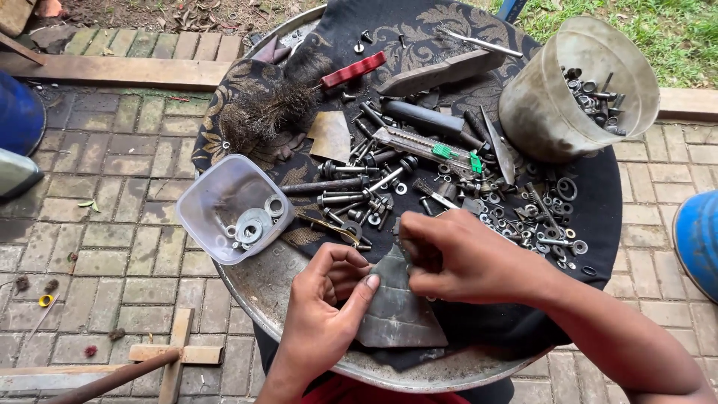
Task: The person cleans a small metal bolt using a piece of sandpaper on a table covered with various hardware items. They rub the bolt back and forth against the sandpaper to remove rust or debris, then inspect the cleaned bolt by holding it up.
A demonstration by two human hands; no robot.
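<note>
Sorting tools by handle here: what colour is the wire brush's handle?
Red. The wire brush shows best in the head view, lying on the patterned cloth.

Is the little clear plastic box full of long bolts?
No, the small clear plastic box holds only a few flat round metal washers, and much of its bottom shows bare.

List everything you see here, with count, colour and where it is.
Round tray: one, grey metal, centre.
Patterned cloth: one, black and tan, over tray.
Bolts, nuts, washers: many, grey, loose on cloth.
Square tub: one, clear, tray's left edge, holding washers.
Round bucket: one, cloudy, tipped, upper right, holding hardware.
Wire brush: one, red handle, top.
Utility knife: one, grey and green, centre.
Metal sheet: one, dark grey, under hands.
Left hand: touching sheet.
Right hand: pinching something above sheet.
</note>
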